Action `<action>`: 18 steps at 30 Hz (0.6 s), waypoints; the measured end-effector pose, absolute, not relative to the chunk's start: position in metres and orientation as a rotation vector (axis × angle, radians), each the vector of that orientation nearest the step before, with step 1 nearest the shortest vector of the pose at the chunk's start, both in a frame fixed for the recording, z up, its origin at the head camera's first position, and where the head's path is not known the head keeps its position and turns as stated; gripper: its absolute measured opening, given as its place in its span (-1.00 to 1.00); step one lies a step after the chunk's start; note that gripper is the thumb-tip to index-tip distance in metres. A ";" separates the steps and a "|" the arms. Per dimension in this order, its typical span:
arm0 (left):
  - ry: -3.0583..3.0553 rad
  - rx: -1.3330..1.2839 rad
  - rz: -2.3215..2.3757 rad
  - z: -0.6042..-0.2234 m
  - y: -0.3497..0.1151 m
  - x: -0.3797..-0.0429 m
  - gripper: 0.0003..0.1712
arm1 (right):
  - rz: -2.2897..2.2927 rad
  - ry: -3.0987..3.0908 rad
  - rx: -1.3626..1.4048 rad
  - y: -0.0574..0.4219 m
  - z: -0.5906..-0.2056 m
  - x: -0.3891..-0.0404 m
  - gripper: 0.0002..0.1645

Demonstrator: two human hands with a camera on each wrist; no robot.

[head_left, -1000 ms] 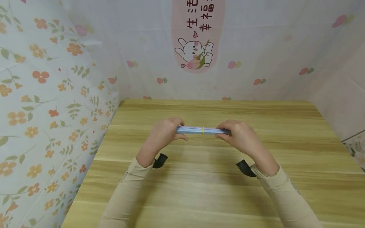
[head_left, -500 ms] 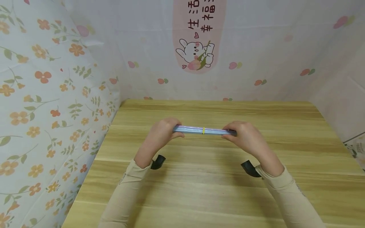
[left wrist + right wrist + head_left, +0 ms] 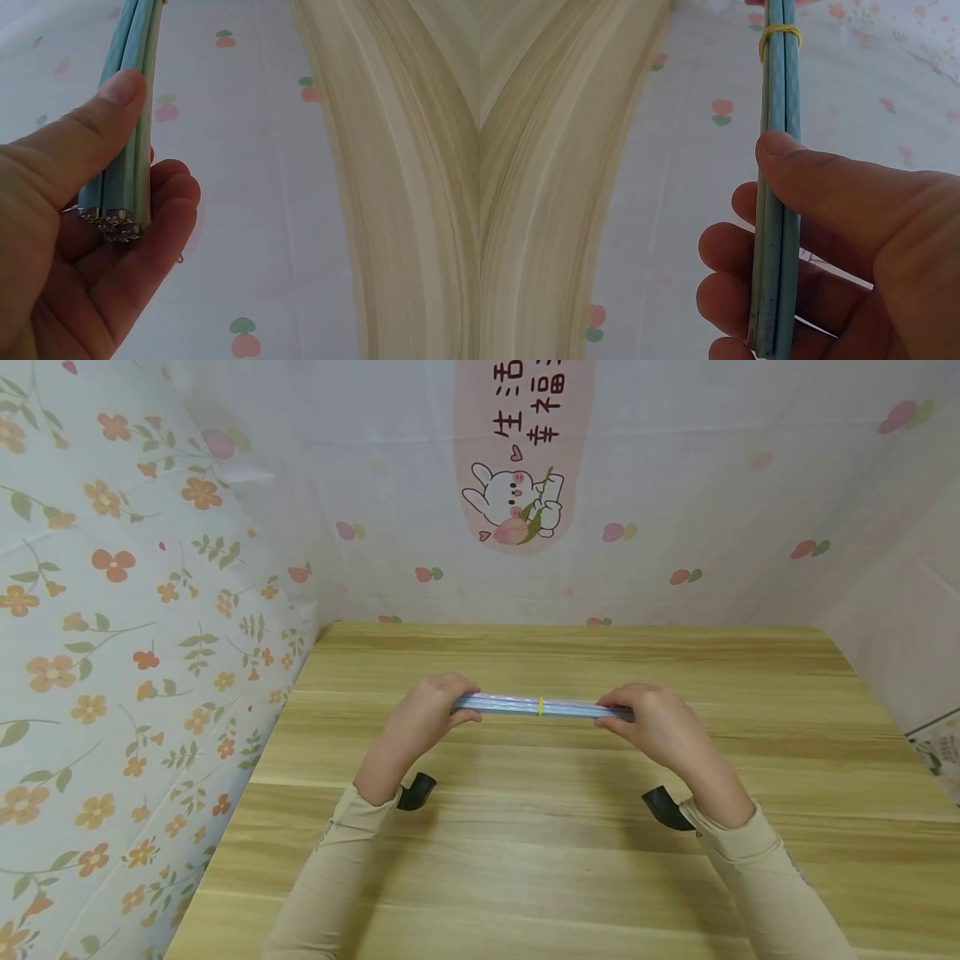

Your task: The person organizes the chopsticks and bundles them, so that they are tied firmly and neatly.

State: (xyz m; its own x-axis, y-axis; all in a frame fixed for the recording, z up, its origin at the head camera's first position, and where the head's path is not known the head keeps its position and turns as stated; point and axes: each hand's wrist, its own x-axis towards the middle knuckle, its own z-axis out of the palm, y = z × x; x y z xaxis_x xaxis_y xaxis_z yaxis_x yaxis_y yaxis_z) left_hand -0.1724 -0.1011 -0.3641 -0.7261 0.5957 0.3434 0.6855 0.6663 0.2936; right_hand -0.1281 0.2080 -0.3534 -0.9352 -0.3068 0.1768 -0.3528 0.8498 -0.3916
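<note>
A bundle of slim pastel chopsticks (image 3: 510, 703), mostly light blue, lies level between my two hands above the table. A yellow rubber band (image 3: 781, 31) circles it about midway. My left hand (image 3: 422, 717) pinches the left end, thumb in front and fingers behind; silvery, glittering tips (image 3: 112, 219) show in the left wrist view. At the right end, my right hand (image 3: 660, 720) grips the bundle between thumb and curled fingers. In the right wrist view the thumb (image 3: 810, 169) presses along the sticks, and their stained ends appear low in the frame.
Below is a wood-grain table (image 3: 525, 843). Behind it hangs a white cloth (image 3: 375, 493) with fruit prints and a rabbit picture; a floral cloth (image 3: 150, 643) covers the left side. Black curved pieces (image 3: 663, 810) stick out at both sleeve cuffs.
My right hand has slid rightward and slightly nearer, with the bundle's right end. My left hand has shifted a little left. More of the bundle shows between them; both hands keep hold of it.
</note>
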 end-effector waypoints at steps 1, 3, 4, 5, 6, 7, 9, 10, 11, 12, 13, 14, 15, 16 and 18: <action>-2.659 -1.043 -0.600 -0.365 -0.101 -0.173 -0.65 | 0.643 -2.915 0.523 0.208 -0.354 -0.128 -0.74; -2.652 -1.044 -0.593 -0.367 -0.102 -0.173 -0.66 | 0.636 -2.908 0.527 0.209 -0.356 -0.128 -0.75; -2.649 -1.046 -0.590 -0.368 -0.102 -0.173 -0.66 | 0.637 -2.908 0.525 0.209 -0.357 -0.128 -0.76; -2.650 -1.044 -0.593 -0.369 -0.102 -0.173 -0.66 | 0.639 -2.908 0.522 0.209 -0.357 -0.128 -0.77; -2.653 -1.040 -0.589 -0.370 -0.102 -0.173 -0.66 | 0.643 -2.907 0.521 0.209 -0.358 -0.128 -0.77; -2.654 -1.039 -0.586 -0.371 -0.103 -0.173 -0.65 | 0.647 -2.904 0.519 0.209 -0.359 -0.128 -0.78; -2.653 -1.039 -0.583 -0.373 -0.103 -0.174 -0.65 | 0.650 -2.899 0.519 0.208 -0.361 -0.129 -0.79; -2.651 -1.039 -0.573 -0.374 -0.103 -0.174 -0.65 | 0.646 -2.895 0.520 0.208 -0.363 -0.129 -0.79; -2.650 -1.039 -0.563 -0.376 -0.103 -0.174 -0.65 | 0.640 -2.890 0.523 0.208 -0.364 -0.129 -0.79; -2.648 -1.038 -0.548 -0.377 -0.104 -0.175 -0.65 | 0.635 -2.886 0.527 0.207 -0.365 -0.130 -0.79; -2.645 -1.038 -0.537 -0.379 -0.104 -0.175 -0.65 | 0.630 -2.883 0.528 0.207 -0.366 -0.130 -0.78; -2.644 -1.038 -0.525 -0.381 -0.104 -0.175 -0.65 | 0.623 -2.881 0.529 0.207 -0.368 -0.130 -0.78; -2.643 -1.036 -0.510 -0.382 -0.104 -0.176 -0.65 | 0.616 -2.881 0.529 0.207 -0.369 -0.130 -0.77; -2.641 -1.034 -0.499 -0.384 -0.104 -0.176 -0.65 | 0.612 -2.882 0.527 0.207 -0.370 -0.130 -0.76; -2.634 -1.035 -0.485 -0.387 -0.103 -0.176 -0.64 | 0.604 -2.885 0.520 0.207 -0.373 -0.130 -0.76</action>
